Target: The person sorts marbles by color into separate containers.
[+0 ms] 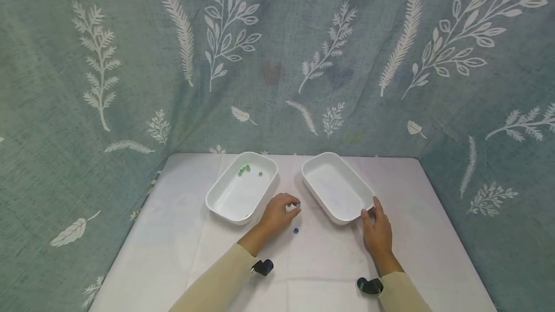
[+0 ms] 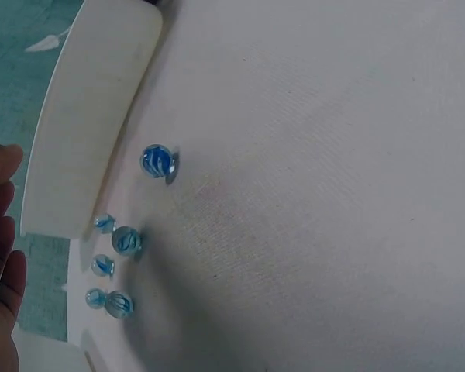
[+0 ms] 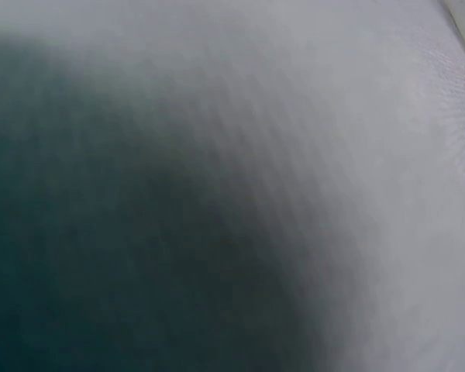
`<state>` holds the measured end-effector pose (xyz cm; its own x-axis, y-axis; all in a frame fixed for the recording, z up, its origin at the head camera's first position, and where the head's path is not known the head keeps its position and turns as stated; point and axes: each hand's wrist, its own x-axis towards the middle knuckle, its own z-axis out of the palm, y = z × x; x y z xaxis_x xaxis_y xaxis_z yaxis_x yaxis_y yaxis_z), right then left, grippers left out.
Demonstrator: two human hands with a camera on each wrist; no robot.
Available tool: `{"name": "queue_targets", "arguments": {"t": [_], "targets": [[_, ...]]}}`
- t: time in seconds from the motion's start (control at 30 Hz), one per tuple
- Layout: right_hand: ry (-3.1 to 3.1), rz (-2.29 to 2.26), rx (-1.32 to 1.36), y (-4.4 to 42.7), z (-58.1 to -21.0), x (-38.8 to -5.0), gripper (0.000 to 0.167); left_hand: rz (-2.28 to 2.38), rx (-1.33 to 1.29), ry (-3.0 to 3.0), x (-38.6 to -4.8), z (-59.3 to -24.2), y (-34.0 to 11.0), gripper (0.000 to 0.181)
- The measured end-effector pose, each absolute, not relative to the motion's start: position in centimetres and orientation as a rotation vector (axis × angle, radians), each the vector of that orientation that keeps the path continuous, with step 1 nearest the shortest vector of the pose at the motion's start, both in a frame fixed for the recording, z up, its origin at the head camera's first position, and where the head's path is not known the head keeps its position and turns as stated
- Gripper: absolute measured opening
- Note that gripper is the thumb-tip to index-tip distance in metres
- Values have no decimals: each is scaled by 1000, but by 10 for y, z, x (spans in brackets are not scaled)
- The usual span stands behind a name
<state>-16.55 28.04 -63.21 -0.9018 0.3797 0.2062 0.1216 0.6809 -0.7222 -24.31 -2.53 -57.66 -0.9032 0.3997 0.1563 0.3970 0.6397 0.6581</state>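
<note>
Just above several clear blue-streaked marbles, my left hand has its thumb and index finger curved with a gap between them. A darker blue marble lies apart on the cloth, nearer to me. My right hand holds the near right corner of the right white tray, thumb and fingers on either side of it. That tray's inside shows no marbles. In the right wrist view only blurred cloth and shadow appear, with no hand.
Left of the marbles stands another white tray, with several green marbles and a greyish marble near its far end. Both trays rest on a pale cloth-covered table. A patterned green curtain hangs behind and at the sides.
</note>
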Motion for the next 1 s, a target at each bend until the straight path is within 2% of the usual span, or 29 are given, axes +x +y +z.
{"name": "queue_targets", "arguments": {"t": [1.0], "targets": [[-2542,1077,-389,280,-633,-166,66,1144,746,2860,-279,-561,11,20]]}}
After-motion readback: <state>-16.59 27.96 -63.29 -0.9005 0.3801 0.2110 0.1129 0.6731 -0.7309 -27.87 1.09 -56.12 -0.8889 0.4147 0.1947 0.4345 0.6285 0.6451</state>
